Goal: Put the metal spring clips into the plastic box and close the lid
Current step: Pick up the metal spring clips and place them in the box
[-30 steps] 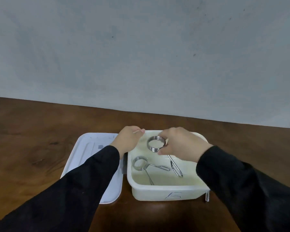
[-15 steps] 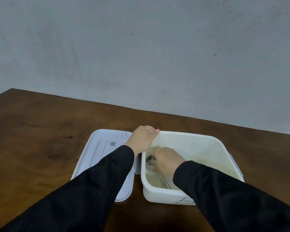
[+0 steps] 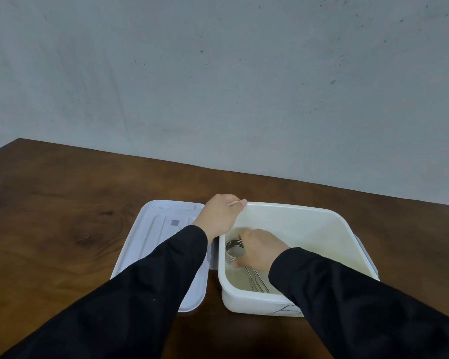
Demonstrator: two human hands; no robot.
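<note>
An open white plastic box (image 3: 322, 216) sits on the wooden table. My left hand (image 3: 221, 215) grips the far-left corner of its rim. My right hand (image 3: 257, 248) is down inside the box at its left side, fingers closed on the coil of a metal spring clip (image 3: 234, 251). Wire legs of spring clips (image 3: 257, 281) lie on the box floor below that hand; how many clips lie there is hidden by my hand and sleeve. The white lid (image 3: 156, 244) lies flat to the left of the box, partly under my left forearm.
The brown wooden table (image 3: 62, 216) extends to the left and behind the box, up to a grey wall (image 3: 218, 86). A blue-grey latch (image 3: 360, 244) shows on the box's right side.
My right hand has lowered the spring clip from above the box down to its floor at the left. The view has shifted left. My left hand stays on the rim.
</note>
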